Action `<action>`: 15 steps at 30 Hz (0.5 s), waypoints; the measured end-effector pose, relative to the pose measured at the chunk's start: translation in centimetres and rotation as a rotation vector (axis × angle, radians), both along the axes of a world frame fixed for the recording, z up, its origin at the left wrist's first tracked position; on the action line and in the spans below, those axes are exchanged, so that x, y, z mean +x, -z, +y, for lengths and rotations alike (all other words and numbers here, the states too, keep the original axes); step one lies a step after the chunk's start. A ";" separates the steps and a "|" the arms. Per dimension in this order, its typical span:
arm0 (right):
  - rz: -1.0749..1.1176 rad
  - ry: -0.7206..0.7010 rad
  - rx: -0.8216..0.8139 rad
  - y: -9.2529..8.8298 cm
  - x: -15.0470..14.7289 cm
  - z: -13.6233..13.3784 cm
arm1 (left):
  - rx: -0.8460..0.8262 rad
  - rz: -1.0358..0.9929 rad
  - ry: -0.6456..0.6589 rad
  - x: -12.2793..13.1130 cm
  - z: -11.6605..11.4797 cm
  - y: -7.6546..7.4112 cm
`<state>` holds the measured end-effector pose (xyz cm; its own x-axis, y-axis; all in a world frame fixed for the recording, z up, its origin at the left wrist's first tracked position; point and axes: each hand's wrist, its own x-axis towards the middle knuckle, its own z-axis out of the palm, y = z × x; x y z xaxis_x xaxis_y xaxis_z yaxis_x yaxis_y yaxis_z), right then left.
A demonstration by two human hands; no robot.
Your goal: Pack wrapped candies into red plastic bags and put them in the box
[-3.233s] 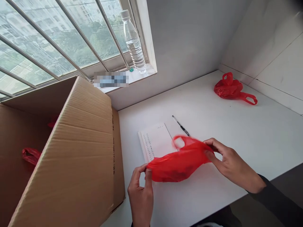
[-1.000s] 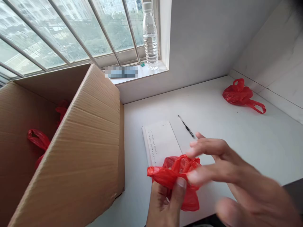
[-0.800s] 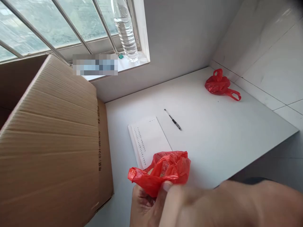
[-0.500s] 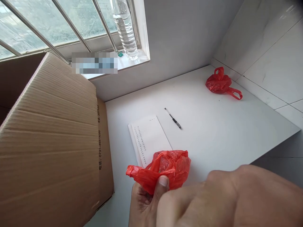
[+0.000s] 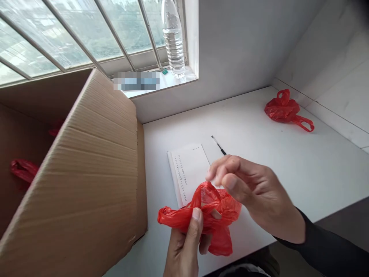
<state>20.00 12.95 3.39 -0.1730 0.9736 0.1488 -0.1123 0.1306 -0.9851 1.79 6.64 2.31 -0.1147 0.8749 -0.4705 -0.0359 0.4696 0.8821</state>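
Writing on the notebook was illegibly small. The left hand pinched a red plastic bag in a tight grip; the right hand curled near its rim, hold unclear.

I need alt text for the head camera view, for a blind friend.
Left hand gripping a red plastic bag over a white table, right hand raised close by. Behind lie a notebook and pen; a cardboard box stands to the left.
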 end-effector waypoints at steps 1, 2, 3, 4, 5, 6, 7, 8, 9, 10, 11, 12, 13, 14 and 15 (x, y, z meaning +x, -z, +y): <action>0.005 -0.037 -0.010 0.6 -0.3 0.4 | 0.002 -0.010 -0.009 0.2 0.1 -0.4; 0.002 -0.083 -0.027 1.2 -0.6 0.7 | 0.008 -0.021 -0.012 0.4 0.2 -0.6; -0.009 -0.123 -0.045 1.7 -0.7 0.8 | 0.017 -0.033 -0.011 0.5 0.3 -0.8; -0.022 -0.150 -0.062 2.1 -0.8 0.8 | 0.023 -0.049 -0.011 0.6 0.4 -0.8; -0.018 -0.158 -0.069 2.2 -0.7 0.7 | 0.025 -0.075 -0.009 0.5 0.5 -0.8; -0.006 -0.148 -0.071 2.3 -0.6 0.5 | 0.025 -0.106 -0.004 0.5 0.6 -0.8; 0.009 -0.135 -0.064 2.2 -0.4 0.3 | 0.023 -0.142 0.002 0.3 0.8 -0.8; 0.019 -0.130 -0.058 2.0 -0.3 -0.1 | 0.025 -0.181 0.005 0.2 1.0 -0.8; 0.021 -0.140 -0.056 1.9 -0.1 -0.5 | 0.031 -0.216 0.005 0.1 1.2 -0.9; 0.011 -0.176 -0.049 1.8 0.0 -0.8 | 0.044 -0.239 0.000 0.0 1.4 -1.0; -0.006 -0.224 -0.037 1.8 0.1 -1.1 | 0.065 -0.246 -0.006 -0.1 1.7 -1.2; -0.024 -0.271 -0.021 1.9 0.2 -1.3 | 0.091 -0.234 -0.007 -0.2 1.8 -1.4; -0.035 -0.304 -0.006 2.1 0.3 -1.4 | 0.118 -0.208 0.005 -0.3 2.0 -1.6; -0.039 -0.315 0.001 2.4 0.3 -1.3 | 0.144 -0.174 0.026 -0.4 2.1 -1.8; -0.037 -0.308 0.011 2.7 0.3 -1.1 | 0.163 -0.136 0.057 -0.5 2.1 -1.9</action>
